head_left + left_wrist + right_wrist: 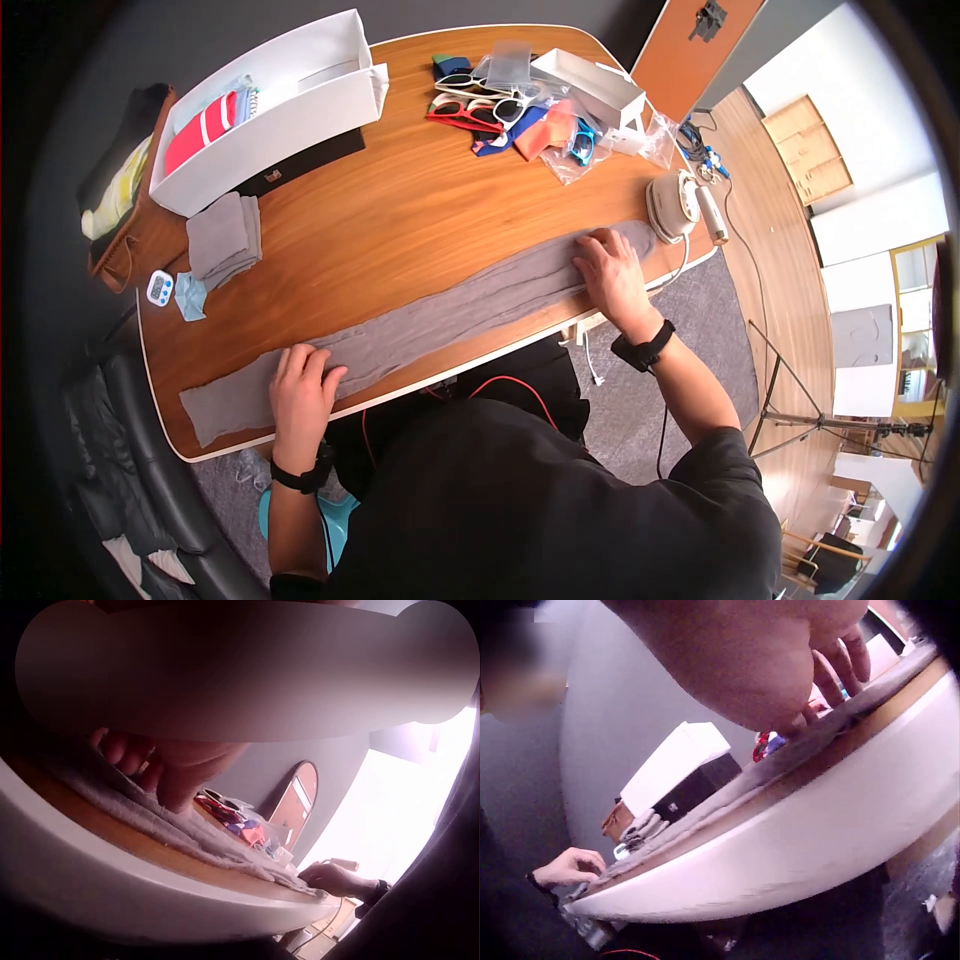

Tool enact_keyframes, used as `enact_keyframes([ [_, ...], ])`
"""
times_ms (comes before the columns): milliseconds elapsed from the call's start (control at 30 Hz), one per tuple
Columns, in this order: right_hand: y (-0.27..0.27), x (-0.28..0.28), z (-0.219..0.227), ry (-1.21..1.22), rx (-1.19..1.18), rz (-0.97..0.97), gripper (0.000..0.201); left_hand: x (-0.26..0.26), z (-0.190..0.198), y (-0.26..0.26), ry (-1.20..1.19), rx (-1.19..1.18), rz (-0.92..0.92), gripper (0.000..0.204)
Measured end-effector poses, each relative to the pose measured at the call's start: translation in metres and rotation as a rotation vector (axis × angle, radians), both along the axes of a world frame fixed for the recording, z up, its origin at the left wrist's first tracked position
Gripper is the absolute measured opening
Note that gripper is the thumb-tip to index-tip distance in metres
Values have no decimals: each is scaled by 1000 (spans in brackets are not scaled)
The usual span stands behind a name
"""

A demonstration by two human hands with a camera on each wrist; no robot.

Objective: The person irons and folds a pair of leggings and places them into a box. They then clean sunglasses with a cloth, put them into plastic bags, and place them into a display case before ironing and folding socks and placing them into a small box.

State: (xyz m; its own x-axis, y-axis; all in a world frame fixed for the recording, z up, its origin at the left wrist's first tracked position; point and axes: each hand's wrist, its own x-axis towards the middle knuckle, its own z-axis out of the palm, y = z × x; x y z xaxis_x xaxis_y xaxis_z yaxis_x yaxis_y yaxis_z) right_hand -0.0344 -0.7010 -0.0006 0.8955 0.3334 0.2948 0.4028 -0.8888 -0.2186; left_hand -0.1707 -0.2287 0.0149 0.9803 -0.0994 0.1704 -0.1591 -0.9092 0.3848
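A long grey cloth (450, 308), slightly wrinkled, lies stretched along the near edge of the wooden table (400, 210). On its left part rests my left hand (303, 395), fingers bent and thumb apart from them. In the left wrist view, the fingertips and thumb (174, 796) touch the fabric. Toward the other end, my right hand (612, 275) presses its fingertips on the cloth near the right end. The right wrist view shows those fingers (826, 681) spread down onto the grey fabric (780, 761).
Just beyond the cloth's right end stands a corded beige handheld appliance (675, 205). Sunglasses (470, 112), colourful fabrics and an open white box (595, 85) sit at the back. At left are a larger white box (275, 120), folded grey cloth (225, 240) and a small timer (160, 288).
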Motion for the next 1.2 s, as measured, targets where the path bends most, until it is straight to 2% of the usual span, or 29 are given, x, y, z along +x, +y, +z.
enact_keyframes([
  [67,-13,3,-5,39,-74,-67,50,0,3,-3,11,5,10,36],
  [200,-31,12,-19,56,-79,-72,61,0,4,-7,14,45,44,49],
  [433,-56,28,-44,28,-184,-117,75,-5,-14,-8,5,93,96,70],
  [500,-53,25,-26,114,-236,-162,73,-17,-22,0,-70,109,141,86],
  [533,-58,24,-25,116,-276,-94,72,-23,-26,2,-38,104,162,93],
  [567,-70,27,-45,-55,-272,-6,71,-32,-25,5,-8,116,209,99],
  [600,-74,31,-48,-36,-267,35,72,-37,-18,6,-20,111,221,102],
  [633,-71,39,-52,24,-293,-44,71,-36,-19,8,-25,98,228,104],
  [733,-81,39,-58,39,-363,-120,76,-50,-23,40,-79,72,300,104],
  [833,-79,36,-49,40,-259,-120,72,-61,-25,78,-62,154,464,103],
  [900,-85,43,-57,29,-276,-146,72,-68,-31,104,-12,162,573,107],
  [933,-85,43,-59,18,-298,-181,72,-73,-41,119,-9,162,570,107],
  [1000,-87,42,-64,40,-370,-215,72,-78,-62,142,159,209,747,118],
  [1033,-88,44,-65,52,-436,-243,72,-79,-64,150,153,203,738,118],
  [1200,-96,49,-60,56,-376,-208,73,-93,-60,190,248,195,746,127],
])
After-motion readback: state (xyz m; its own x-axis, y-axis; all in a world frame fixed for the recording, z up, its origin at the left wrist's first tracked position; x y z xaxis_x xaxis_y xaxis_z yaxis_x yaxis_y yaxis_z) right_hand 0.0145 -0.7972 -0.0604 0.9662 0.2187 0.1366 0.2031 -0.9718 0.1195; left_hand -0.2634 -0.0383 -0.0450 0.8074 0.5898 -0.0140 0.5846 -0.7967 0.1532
